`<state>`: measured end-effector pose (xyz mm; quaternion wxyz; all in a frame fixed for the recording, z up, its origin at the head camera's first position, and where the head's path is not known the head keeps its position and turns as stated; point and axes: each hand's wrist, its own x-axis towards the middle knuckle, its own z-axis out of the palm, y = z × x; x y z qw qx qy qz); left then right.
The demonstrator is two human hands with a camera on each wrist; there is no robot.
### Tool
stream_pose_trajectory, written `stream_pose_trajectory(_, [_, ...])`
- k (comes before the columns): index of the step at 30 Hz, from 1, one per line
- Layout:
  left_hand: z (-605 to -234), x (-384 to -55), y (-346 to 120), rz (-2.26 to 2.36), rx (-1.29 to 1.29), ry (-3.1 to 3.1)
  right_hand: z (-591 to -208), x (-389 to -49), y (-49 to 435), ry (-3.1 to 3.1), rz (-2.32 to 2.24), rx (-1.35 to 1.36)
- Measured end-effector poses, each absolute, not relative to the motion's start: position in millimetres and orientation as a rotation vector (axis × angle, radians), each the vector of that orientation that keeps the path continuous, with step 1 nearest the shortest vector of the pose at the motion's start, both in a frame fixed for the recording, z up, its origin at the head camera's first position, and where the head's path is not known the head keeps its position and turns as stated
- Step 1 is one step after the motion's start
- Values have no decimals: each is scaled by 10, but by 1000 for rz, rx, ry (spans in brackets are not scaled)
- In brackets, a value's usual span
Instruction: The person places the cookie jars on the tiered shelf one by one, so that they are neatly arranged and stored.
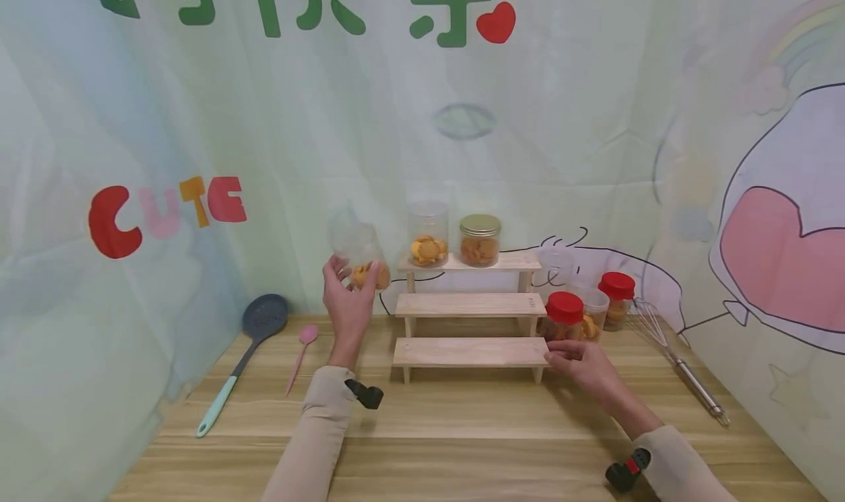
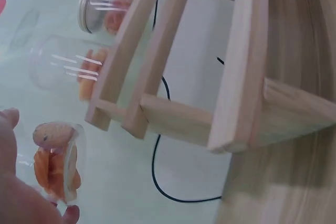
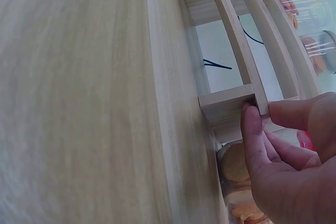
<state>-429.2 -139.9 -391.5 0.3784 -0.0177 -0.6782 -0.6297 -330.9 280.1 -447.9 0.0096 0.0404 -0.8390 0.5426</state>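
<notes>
My left hand grips a clear jar with cookies at its bottom, slightly tilted, in the air left of the wooden three-tier rack. In the left wrist view the cookies show beyond my fingers. With thumb and fingertips, my right hand pinches the right end of the rack's lowest step. On the top step stand a clear cookie jar and a shorter cookie jar with a gold lid.
Right of the rack stand a red-lidded jar, a clear jar and another red-lidded jar, with a whisk beyond. A slotted turner and a pink spoon lie at left. Printed cloth hangs behind.
</notes>
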Motion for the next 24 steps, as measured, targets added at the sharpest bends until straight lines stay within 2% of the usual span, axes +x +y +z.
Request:
stream_pose_trajectory(10, [-3695,-4132,-1100,-1630,-197,-1726,-4475,-3321,2807,-2644,1684,82])
stream_pose_trajectory(24, [-3705,-4054,-326,-1657,-369,-1844,-4482,-3307,2798,-2635,1680,76])
